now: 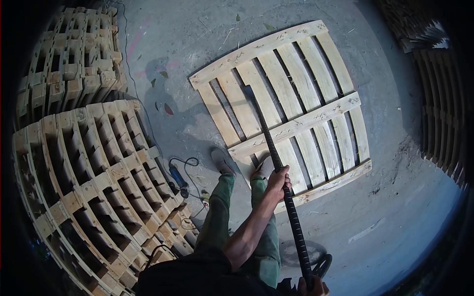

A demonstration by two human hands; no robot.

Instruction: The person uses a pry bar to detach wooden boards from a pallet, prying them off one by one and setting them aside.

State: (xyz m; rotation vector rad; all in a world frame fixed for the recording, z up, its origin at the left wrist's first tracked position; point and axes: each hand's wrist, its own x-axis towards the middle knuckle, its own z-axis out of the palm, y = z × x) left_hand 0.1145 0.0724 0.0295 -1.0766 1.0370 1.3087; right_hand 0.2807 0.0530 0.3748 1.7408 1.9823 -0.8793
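My left hand (pixel 279 181) is wrapped round the middle of a long black pole tool (pixel 292 212) with spiral banding along its shaft. Close to my body, my right hand (pixel 316 287) grips the tool's rear end, partly cut off by the frame's bottom edge. The tool's narrow bluish head, too small to identify, overlaps a slat near the far left of a wooden pallet (pixel 296 126). That pallet lies flat on the floor, with thin marks like bent nails along its cross boards. My shoes are at its near left edge.
Stacked pallets (pixel 94 182) rise at the left, with another pallet stack (pixel 81 54) behind. A blue corded power tool (pixel 177 176) lies on the concrete floor (pixel 192 29) beside my legs. More stacked wood (pixel 441 108) stands at right. A black loop (pixel 323 266) shows by my right hand.
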